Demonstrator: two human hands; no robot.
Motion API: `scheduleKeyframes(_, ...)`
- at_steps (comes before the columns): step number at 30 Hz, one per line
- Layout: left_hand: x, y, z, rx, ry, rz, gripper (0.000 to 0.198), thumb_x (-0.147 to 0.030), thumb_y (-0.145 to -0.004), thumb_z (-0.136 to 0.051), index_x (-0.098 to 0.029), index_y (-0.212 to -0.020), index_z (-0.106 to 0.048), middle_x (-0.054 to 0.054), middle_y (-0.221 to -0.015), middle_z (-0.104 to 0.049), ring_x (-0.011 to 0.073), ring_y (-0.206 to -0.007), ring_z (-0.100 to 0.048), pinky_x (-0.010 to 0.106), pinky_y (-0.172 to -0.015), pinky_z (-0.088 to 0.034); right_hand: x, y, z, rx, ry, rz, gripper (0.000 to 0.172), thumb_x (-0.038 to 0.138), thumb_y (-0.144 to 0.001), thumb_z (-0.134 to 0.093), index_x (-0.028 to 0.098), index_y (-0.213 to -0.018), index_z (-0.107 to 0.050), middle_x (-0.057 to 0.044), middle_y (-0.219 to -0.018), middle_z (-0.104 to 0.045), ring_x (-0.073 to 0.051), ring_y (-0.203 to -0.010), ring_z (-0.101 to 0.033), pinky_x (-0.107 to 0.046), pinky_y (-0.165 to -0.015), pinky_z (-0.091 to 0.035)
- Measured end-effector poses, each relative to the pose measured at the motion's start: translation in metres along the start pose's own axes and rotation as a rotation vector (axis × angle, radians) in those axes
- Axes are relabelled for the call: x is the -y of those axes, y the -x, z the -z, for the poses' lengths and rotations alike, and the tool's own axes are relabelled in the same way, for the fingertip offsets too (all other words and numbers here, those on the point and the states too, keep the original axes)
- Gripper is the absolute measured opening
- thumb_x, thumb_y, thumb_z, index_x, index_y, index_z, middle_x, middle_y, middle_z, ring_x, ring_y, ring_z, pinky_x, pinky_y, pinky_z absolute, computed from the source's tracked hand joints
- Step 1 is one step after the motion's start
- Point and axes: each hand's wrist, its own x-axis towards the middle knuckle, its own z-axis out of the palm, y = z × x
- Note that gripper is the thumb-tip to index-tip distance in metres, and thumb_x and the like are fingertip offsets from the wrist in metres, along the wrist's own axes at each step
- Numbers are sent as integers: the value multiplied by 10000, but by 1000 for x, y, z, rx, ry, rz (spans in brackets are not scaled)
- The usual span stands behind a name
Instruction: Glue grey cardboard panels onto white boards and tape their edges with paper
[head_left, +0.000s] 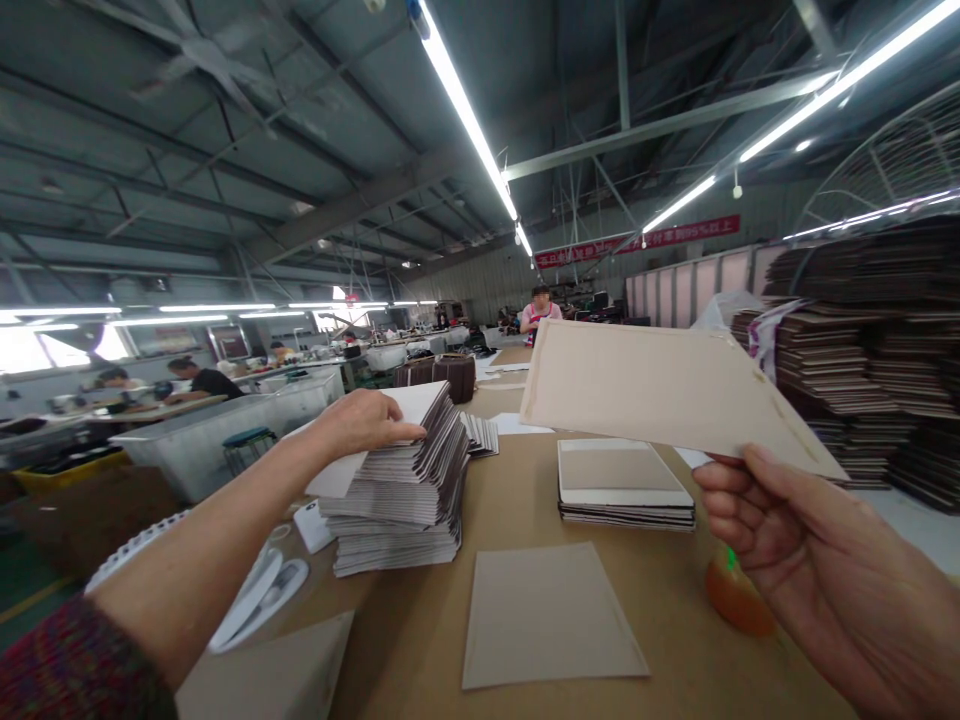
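Observation:
My right hand is closed on the lower right edge of a beige cardboard sheet, holding it up tilted above the table. My left hand rests palm down, fingers together, on top of a tall leaning stack of grey-white board pieces. A lower stack of boards lies under the raised sheet. A single grey card sheet lies flat on the brown table in front of me.
An orange object sits by my right wrist. A white fan and a white phone lie at the left edge. Dark stacked boards pile up at right. People sit at tables in the background.

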Motion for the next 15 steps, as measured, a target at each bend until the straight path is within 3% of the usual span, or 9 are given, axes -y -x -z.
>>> scheduleKeyframes(4,1,-6,0,37,35,79,586,-726,-760,-518,-188,-917,-686,50,-896,-713,208,-834,-644,374,-761,-476,-2,2,4,30,8,1,280,264,-547,-851,131,-761,-729,-77,-720,-714,-146,-561,-642,-198,-489,-585)
scheduleKeyframes(9,-4,-4,1,52,10,75,541,-678,-832,-472,-181,-904,-671,32,-881,-704,192,-830,-645,367,-770,-490,0,5,7,30,23,9,290,266,-525,-855,127,-743,-724,-80,-705,-708,-152,-549,-638,-202,-461,-578)
scheduleKeyframes(12,-8,-2,2,13,-102,37,479,-592,-898,-447,-168,-834,-661,17,-807,-684,173,-784,-637,368,-776,-496,1,4,10,-6,16,14,312,259,-470,-864,119,-710,-720,-91,-689,-711,-154,-527,-635,-205,-458,-583)
scheduleKeyframes(15,-12,0,6,-25,-244,19,377,-528,-883,-536,-173,-852,-656,13,-786,-677,164,-754,-634,377,-766,-513,2,4,17,-48,4,16,316,246,-437,-863,114,-683,-714,-96,-667,-713,-154,-504,-635,-206,-450,-584)
